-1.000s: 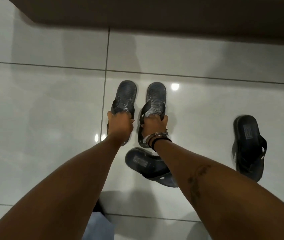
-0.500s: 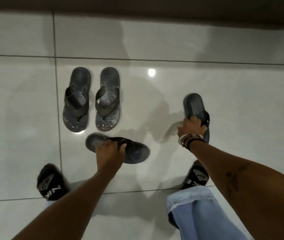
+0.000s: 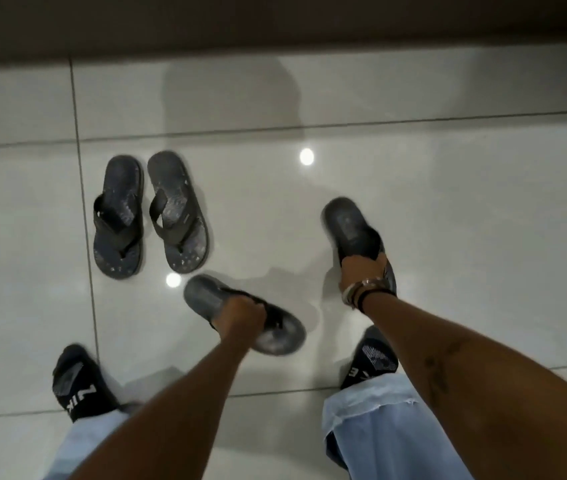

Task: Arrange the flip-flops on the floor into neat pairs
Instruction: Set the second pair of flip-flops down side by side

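So there's just the head view, looking straight down at a glossy white tiled floor (image 3: 448, 202). The landmark I'm going by is the paired flip-flops (image 3: 150, 216), two dark patterned ones sitting side by side on the floor, nearly parallel, with their strap points aimed back toward the person. Just below and to the right of that pair, the left hand (image 3: 240, 315) is curling shut around the strap of a plain dark flip-flop (image 3: 205, 299), which is lying crosswise compared to the pair, one end close to the pair's near ends and the other trailing off to the right. I honestly can't tell if it's touching the floor or hanging a bit above it, it's blurry. Well off to the right of the pair, the right hand (image 3: 361, 268) is clamping down on the strap end of the other plain flip-flop (image 3: 351, 226), whose free end is pointing up and away from the person; that wrist is wearing a few bracelets (image 3: 361, 291). The two plain ones are sitting well apart from each other. Nearer the camera than the pair, both feet are showing in black socks (image 3: 77, 382) with white lettering, under light blue trouser legs (image 3: 389, 427), one foot below the pair and one below the right hand.
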Tool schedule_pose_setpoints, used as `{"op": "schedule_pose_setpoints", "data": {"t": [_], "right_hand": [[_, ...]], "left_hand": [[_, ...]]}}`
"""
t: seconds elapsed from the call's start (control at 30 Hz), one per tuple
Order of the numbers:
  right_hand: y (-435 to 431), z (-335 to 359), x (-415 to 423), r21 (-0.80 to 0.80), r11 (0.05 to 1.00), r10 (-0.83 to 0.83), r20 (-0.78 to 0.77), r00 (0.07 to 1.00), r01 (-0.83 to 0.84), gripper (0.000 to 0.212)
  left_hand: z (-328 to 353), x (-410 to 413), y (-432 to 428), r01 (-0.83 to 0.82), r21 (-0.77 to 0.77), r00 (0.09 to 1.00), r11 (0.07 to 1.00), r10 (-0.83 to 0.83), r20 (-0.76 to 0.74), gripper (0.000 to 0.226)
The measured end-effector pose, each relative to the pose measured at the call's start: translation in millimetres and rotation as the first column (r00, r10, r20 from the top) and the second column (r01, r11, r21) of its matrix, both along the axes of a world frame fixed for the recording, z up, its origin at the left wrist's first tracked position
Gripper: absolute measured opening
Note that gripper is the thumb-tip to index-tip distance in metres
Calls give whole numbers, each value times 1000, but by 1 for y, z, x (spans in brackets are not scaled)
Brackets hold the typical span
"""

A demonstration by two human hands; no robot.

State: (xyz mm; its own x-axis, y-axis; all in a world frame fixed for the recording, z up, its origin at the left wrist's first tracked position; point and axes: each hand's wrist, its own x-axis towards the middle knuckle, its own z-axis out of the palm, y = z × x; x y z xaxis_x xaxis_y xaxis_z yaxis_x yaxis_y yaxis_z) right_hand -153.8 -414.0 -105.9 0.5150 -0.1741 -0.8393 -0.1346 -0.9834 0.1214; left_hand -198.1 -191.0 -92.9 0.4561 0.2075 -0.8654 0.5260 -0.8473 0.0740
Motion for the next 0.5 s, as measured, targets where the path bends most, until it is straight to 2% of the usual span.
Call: {"op": "schedule_pose_setpoints", "data": {"t": [0.1, 0.17, 0.33, 0.43, 0.5], "right_hand": [[-18, 6, -13, 30, 998, 59, 49, 997, -61, 8], [-30, 13, -10, 62, 998, 24, 86, 996, -29, 3], [-37, 15, 0, 132, 991, -41, 187, 982, 16, 5], [-35, 7, 9, 177, 980, -124, 196, 973, 90, 3], [-30, -3, 12, 180, 980, -119, 211, 970, 81, 4]], "left_hand": [[22, -15, -43, 216, -59, 976, 975, -216, -2, 23], [28, -14, -74, 332, -110, 943, 937, -330, 38, 21], [17, 38, -116, 463, -86, 880, 882, -447, 161, 11], [-3, 63, -120, 618, -26, 770, 786, -599, 219, 16], [-14, 68, -121, 683, -20, 710, 730, -658, 250, 16]]}}
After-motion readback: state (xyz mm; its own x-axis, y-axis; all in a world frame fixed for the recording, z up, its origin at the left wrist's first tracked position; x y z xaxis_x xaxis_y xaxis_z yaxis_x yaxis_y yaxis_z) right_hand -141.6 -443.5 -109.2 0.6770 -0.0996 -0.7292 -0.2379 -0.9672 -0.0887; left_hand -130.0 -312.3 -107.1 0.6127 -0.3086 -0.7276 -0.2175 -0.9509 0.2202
